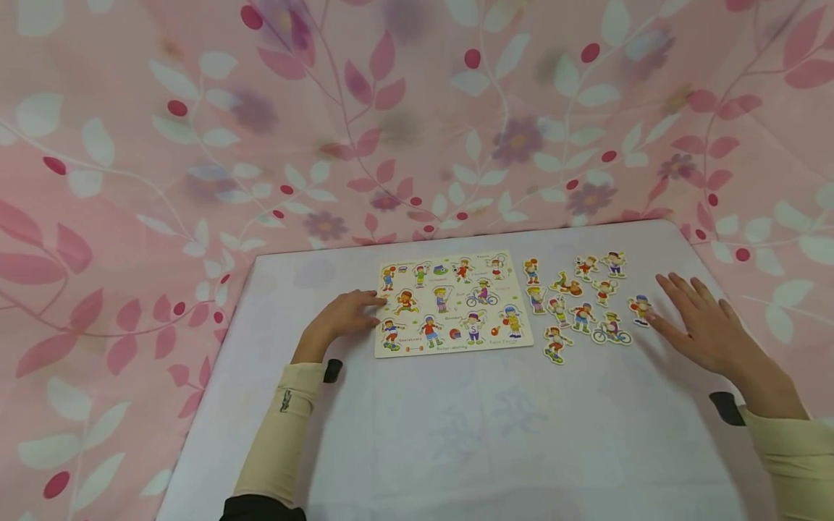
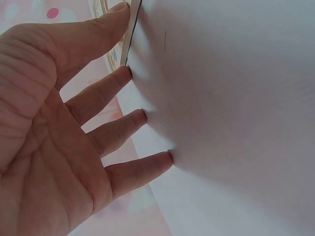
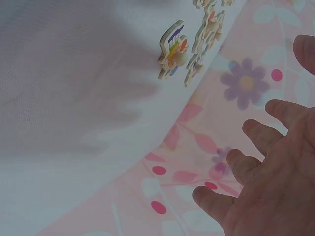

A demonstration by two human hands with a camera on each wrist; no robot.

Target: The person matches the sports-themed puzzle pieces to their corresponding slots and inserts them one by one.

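A pale puzzle board (image 1: 384,352) printed with children playing sports lies flat on the table. At its left edge is my left hand (image 1: 352,315); in the left wrist view the thumb (image 2: 110,24) rests on the board's edge, with spread fingers (image 2: 140,172) reaching down to the white cloth. My right hand (image 1: 704,333) is spread with straight fingers over the table's right side, holding nothing. Close to its thumb lies a blue-capped figure piece (image 1: 641,311). In the right wrist view, a knobbed puzzle piece (image 3: 173,51) sits beyond the fingers.
Several loose sports-figure pieces are scattered right of the board, among them a cyclist piece (image 1: 611,329) and a skateboarder piece (image 1: 555,345). A white cloth (image 1: 456,434) covers the table. Behind it hangs a pink floral curtain (image 1: 417,108).
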